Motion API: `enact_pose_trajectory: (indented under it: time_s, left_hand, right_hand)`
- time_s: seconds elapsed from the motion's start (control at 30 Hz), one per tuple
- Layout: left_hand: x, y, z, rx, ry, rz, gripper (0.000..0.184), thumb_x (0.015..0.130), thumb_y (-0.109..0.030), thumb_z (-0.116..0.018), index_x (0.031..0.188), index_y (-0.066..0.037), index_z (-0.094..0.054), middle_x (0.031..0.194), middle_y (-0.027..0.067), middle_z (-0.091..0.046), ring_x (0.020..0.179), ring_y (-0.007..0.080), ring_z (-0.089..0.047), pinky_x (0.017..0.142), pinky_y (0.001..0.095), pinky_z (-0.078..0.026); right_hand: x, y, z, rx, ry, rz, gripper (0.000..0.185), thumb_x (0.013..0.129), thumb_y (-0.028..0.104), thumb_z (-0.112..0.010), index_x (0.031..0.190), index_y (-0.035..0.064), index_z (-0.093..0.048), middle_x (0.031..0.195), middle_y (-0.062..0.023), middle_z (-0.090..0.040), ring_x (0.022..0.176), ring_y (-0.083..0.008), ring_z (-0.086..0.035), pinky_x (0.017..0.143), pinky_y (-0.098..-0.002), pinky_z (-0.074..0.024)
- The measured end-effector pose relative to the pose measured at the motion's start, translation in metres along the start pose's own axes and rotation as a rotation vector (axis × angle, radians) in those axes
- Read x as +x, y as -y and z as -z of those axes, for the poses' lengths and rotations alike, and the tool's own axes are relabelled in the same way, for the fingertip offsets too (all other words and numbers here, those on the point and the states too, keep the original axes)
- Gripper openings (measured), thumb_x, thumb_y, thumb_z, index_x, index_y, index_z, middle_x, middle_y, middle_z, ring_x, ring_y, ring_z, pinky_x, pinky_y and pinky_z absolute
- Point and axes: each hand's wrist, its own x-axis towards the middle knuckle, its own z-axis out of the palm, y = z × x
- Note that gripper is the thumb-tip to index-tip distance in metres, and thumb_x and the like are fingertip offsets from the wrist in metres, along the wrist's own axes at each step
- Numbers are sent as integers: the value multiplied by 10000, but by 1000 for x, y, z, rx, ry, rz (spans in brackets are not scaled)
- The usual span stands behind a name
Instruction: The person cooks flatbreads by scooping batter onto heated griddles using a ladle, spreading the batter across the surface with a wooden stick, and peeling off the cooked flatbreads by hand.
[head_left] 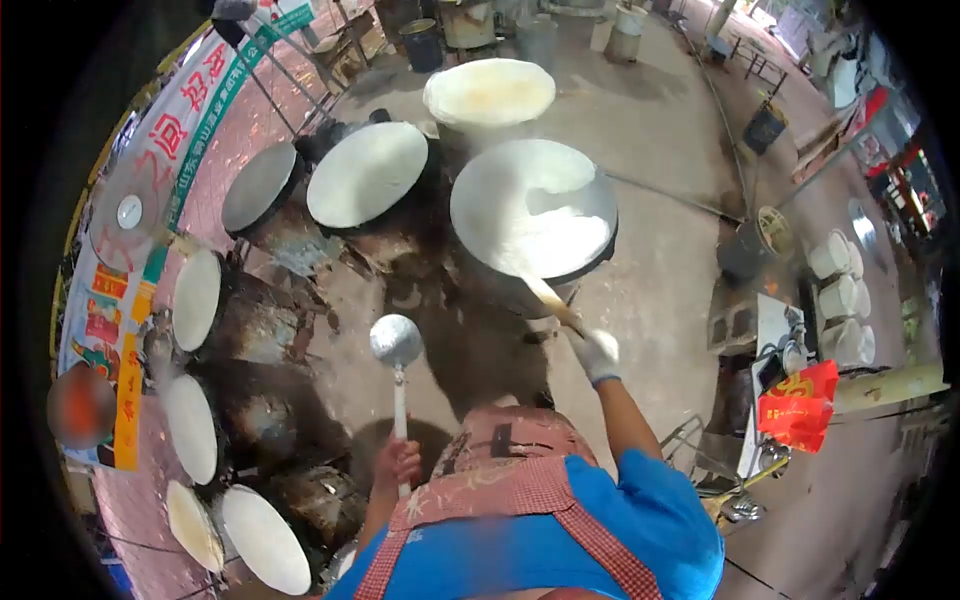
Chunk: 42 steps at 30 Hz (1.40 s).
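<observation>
My left hand (pixel 398 463) is closed around the handle of a ladle (pixel 397 341), its batter-smeared round bowl pointing away from me. In a white glove, my right hand (pixel 597 354) grips a wooden batter spreader (pixel 547 297). The spreader's far end reaches over a large round griddle (pixel 468 215) and is hidden in the white batter (pixel 560 238). That batter covers part of the griddle; a bare grey patch shows near its right side. A finished-looking pale sheet covers the griddle (pixel 368 175) to the left.
Several more round griddles curve down my left side, among them a grey one (pixel 260 187) and a pale one (pixel 197 300). A pale flatbread stack (pixel 490 92) stands beyond. At right are a bucket (pixel 745 250), white tubs (pixel 838 295) and a red bag (pixel 798 407).
</observation>
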Motion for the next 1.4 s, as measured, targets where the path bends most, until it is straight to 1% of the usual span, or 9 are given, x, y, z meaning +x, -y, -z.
enact_pose_trajectory:
  time_s: [0.13,0.23,0.3,0.37,0.47,0.8,0.97,1.1,1.4]
  left_hand:
    - [9,-8,3,150,-138,102,49,909,-201,-400,909,-153,-409,517,17,-358,347,106,-315,301,231,-310]
    - [45,-3,-16,92,-221,248,347,897,-227,-422,572,-133,-348,461,0,-338,333,109,-315,296,242,-305]
    - [63,-3,-15,7,-407,256,378,889,-310,-440,569,-119,-374,427,-2,-318,306,114,-290,292,238,-273]
    - [65,5,-13,144,-216,324,376,901,-298,-426,573,-121,-378,433,-4,-315,309,110,-292,287,238,-272]
    - [77,28,-43,99,-428,138,338,912,-232,-398,599,-105,-403,432,0,-323,332,103,-298,325,243,-298]
    - [68,35,-56,72,-311,95,286,879,-191,-417,606,-115,-385,456,-8,-315,338,109,-327,314,232,-309]
    - [60,15,-45,-89,-315,40,128,902,-170,-377,951,-135,-490,534,1,-342,367,102,-326,301,240,-319]
    - [33,0,-40,117,-258,-66,372,924,-124,-343,1264,-252,-423,576,4,-362,387,84,-324,311,230,-317]
    - [36,-29,-10,-203,-224,55,373,942,-225,-332,1306,-267,-406,593,12,-379,423,102,-348,343,249,-313]
  right_hand:
    - [35,-48,49,38,36,-349,371,843,405,-462,1069,155,-617,816,-206,-620,701,-352,-601,637,-446,-466]
    - [88,-6,78,455,-222,-329,332,825,355,-516,1023,119,-640,833,-224,-610,781,-339,-602,695,-427,-460]
    - [58,-43,13,-149,191,-197,313,816,354,-544,1030,150,-645,874,-222,-613,802,-320,-616,708,-419,-469]
    - [0,-44,15,131,-414,217,313,804,342,-542,948,94,-667,814,-213,-614,740,-332,-609,644,-443,-450]
    - [28,-68,55,183,102,-531,347,804,385,-542,966,104,-665,849,-213,-615,800,-346,-603,694,-446,-448]
    - [199,-58,64,983,-171,-484,270,746,226,-636,874,-7,-682,568,-48,-567,451,-117,-491,407,-297,-390]
    - [131,2,59,978,63,-367,345,721,215,-711,1011,35,-662,662,-18,-583,513,-79,-488,409,-256,-384]
    - [105,-27,57,1186,-136,-694,267,780,305,-657,631,117,-540,549,18,-459,443,-84,-410,343,-257,-282]
    - [102,5,58,1034,-14,-685,315,779,241,-655,1005,22,-657,746,-61,-655,466,-128,-498,441,-279,-422]
